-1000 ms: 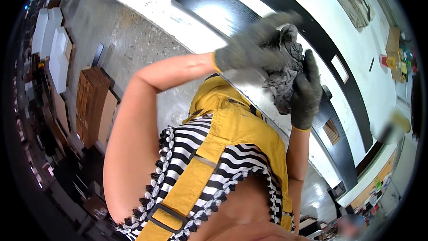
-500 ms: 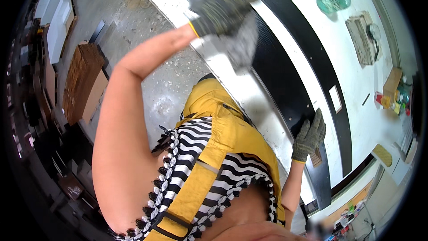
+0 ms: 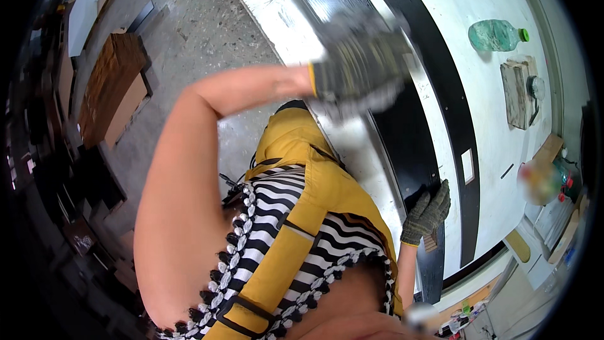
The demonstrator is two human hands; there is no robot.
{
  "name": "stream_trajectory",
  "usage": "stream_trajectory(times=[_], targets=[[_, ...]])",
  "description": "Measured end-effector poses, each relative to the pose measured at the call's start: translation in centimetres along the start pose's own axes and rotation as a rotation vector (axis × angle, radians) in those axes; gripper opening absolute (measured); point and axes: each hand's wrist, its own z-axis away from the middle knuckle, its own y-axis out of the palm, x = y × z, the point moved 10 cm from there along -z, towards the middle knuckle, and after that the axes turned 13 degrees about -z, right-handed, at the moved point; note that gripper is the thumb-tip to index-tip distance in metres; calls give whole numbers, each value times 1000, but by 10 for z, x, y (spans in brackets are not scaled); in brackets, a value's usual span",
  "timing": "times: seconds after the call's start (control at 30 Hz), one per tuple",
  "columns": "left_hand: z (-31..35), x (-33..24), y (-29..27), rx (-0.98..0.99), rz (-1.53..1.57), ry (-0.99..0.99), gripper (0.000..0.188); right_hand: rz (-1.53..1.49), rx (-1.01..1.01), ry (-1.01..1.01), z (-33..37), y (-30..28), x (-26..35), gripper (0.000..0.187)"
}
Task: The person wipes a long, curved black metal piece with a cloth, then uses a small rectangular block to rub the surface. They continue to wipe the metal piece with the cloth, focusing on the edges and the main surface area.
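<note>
My left hand (image 3: 362, 66), in a dark knit work glove with a yellow cuff, is closed on a grey rag (image 3: 355, 110). Both are smeared by motion over a long black panel (image 3: 402, 145) with a wood-grain surface, and cover part of it. At the panel's near end my gloved right hand (image 3: 428, 217) lies with its fingers stretched out on the surface. Beyond it runs a second, curved black panel (image 3: 453, 88) with a rectangular cutout. Both panels lie on a white worktable (image 3: 494, 126).
A green plastic bottle (image 3: 494, 36) lies on the table's far right side. Near it sits a worn pale block (image 3: 516, 97), with a thin dark stick (image 3: 507, 170) closer to me. On the floor at left stand brown boards (image 3: 113, 88) and white panels (image 3: 85, 16).
My left hand has swept the rag rightward across the black panel. The right hand keeps its place at the panel's near end. The whole view has shifted a little.
</note>
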Motion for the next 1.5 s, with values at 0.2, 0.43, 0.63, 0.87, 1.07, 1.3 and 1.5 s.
stream_trajectory(times=[0.2, 0.43, 0.63, 0.87, 1.07, 1.3, 1.5], targets=[[12, -39, 28, -137, -782, 1120, 65, -53, 8, -16, 1, -5, -1, 54], [-21, -198, -63, -129, -2600, 227, 36, -69, -23, -8, 7, -4, -2, 52], [-23, -213, -131, -189, -2029, 26, 37, -88, -25, 7, 0, -10, 2, 54], [-37, -24, -1, 459, -2236, -18, 49, -94, -47, -16, -3, -15, 3, 61], [-17, 147, 135, 836, -1845, -49, 50, -476, -112, 51, 5, -37, -17, 54], [-24, 146, 128, 755, -1752, -293, 47, -476, 77, 472, -1, -42, -175, 41], [-28, 138, 131, 649, -1806, -250, 43, -109, 525, -142, -54, 31, -112, 50]])
